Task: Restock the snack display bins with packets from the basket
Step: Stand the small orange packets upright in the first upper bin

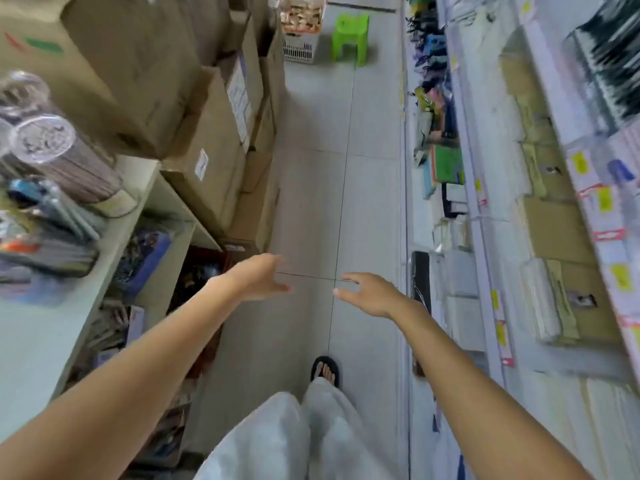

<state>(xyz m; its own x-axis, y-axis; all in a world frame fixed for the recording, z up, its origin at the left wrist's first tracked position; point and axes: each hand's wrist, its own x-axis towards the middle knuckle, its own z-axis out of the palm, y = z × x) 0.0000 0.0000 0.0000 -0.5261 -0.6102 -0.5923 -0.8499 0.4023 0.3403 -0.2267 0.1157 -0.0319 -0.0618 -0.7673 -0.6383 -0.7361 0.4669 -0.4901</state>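
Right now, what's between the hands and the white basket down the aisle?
Head view: only bare floor tiles between the left hand, right hand and the basket; green stool stands beside it.

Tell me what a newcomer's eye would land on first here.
The left hand and right hand reach forward, empty, over the tiled floor. At the far end, a bright green stool stands beside a white basket heaped with packets. Stacked cardboard boxes line the left side.
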